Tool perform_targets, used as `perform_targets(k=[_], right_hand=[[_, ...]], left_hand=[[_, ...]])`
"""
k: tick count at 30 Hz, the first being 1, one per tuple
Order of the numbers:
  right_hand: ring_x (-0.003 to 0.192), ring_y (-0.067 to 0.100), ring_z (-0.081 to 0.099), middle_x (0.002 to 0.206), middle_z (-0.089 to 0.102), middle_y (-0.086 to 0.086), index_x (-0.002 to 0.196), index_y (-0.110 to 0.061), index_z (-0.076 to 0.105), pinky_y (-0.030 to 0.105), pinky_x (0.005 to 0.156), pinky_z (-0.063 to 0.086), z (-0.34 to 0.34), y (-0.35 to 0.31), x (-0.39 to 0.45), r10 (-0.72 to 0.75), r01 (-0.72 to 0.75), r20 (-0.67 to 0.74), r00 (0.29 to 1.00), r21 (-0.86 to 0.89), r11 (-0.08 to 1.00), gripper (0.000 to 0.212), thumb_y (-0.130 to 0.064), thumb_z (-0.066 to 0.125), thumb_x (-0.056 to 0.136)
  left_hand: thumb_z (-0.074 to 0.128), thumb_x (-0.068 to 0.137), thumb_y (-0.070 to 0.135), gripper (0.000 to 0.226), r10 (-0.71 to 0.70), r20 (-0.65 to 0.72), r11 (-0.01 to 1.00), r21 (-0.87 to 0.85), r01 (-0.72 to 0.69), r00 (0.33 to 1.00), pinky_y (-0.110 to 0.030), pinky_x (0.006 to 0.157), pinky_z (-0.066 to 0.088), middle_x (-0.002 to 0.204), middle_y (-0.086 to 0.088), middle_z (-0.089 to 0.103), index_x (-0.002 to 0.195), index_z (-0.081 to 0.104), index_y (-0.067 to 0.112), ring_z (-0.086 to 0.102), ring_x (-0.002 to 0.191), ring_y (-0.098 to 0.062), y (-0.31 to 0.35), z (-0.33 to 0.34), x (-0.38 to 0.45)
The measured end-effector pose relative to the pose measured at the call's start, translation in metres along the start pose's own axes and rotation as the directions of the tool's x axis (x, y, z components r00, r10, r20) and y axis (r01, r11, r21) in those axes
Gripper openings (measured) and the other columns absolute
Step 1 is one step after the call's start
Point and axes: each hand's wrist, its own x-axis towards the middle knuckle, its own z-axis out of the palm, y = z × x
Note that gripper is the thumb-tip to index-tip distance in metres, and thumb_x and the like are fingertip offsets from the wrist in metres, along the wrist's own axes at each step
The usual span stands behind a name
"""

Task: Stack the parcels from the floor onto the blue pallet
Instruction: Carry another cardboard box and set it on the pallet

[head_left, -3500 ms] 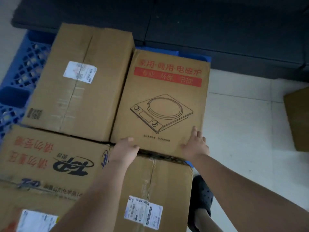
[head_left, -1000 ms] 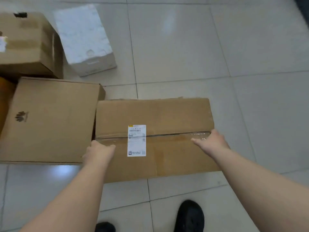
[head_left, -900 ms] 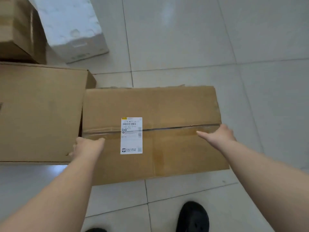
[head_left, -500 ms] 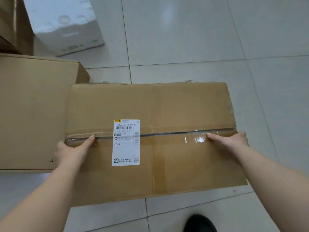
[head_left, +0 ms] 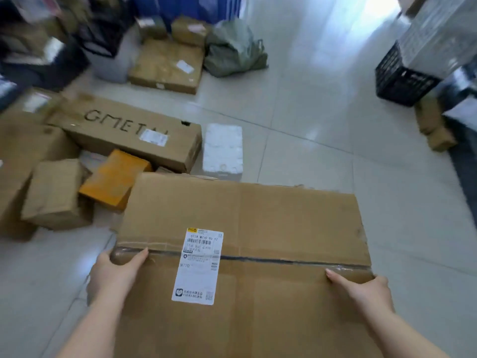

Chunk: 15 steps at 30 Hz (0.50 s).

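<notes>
A large flat cardboard parcel [head_left: 284, 220] with a white shipping label and a taped centre seam fills the lower middle of the head view, raised off the floor. My left hand [head_left: 116, 270] grips its left edge, thumb lying on top by the seam. My right hand [head_left: 361, 288] grips the right edge, thumb on the tape. The fingers of both hands are hidden under the sides. The blue pallet is not in view.
Several parcels lie on the tiled floor at left: a long box marked "GMET" [head_left: 129, 130], an orange box [head_left: 113, 177], a small brown box [head_left: 54, 195], a white foam block [head_left: 223, 151]. A grey bag [head_left: 232, 51] sits farther back. A black crate [head_left: 402, 76] stands at right.
Both hands have lifted the labelled parcel off the floor. My head has come up, so the room and the other parcels now show beyond it.
</notes>
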Motion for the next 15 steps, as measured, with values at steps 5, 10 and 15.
perform_targets(k=[5, 10, 15], right_hand=[[0.128, 0.042, 0.041, 0.139, 0.041, 0.024, 0.134, 0.003, 0.032, 0.051, 0.106, 0.036, -0.083, -0.112, -0.164, -0.352, 0.356, 0.157, 0.923, 0.001, 0.935, 0.108, -0.05, 0.085, 0.056], [0.129, 0.04, 0.041, 0.14, 0.041, 0.021, 0.137, -0.001, 0.031, 0.049, 0.106, 0.037, -0.102, -0.146, -0.329, -0.602, 0.628, 0.358, 0.714, 0.052, 0.776, 0.111, -0.056, 0.083, 0.056], [0.123, 0.038, 0.047, 0.136, 0.046, 0.018, 0.136, -0.004, 0.036, 0.048, 0.099, 0.042, -0.07, -0.105, -0.488, -0.727, 0.811, 0.523, 0.445, 0.109, 0.575, 0.116, -0.063, 0.082, 0.048]], left_hand=[[0.075, 0.07, 0.049, 0.071, -0.029, -0.247, 0.974, -0.225, -0.028, 0.969, -0.046, 0.099, 0.041, 0.132, -0.016, 0.055, 0.125, 0.048, 0.013, 0.05, 0.121, -0.039, 0.019, -0.221, -0.122], [0.074, 0.069, 0.054, 0.083, -0.16, -0.488, 0.93, -0.367, -0.035, 0.858, -0.046, 0.099, 0.044, 0.135, -0.013, 0.051, 0.133, 0.042, 0.012, 0.051, 0.121, -0.036, -0.058, -0.4, -0.244], [0.076, 0.066, 0.054, 0.087, -0.37, -0.621, 0.856, -0.516, -0.006, 0.691, -0.049, 0.1, 0.044, 0.136, -0.013, 0.05, 0.134, 0.042, 0.011, 0.05, 0.122, -0.037, -0.205, -0.511, -0.365]])
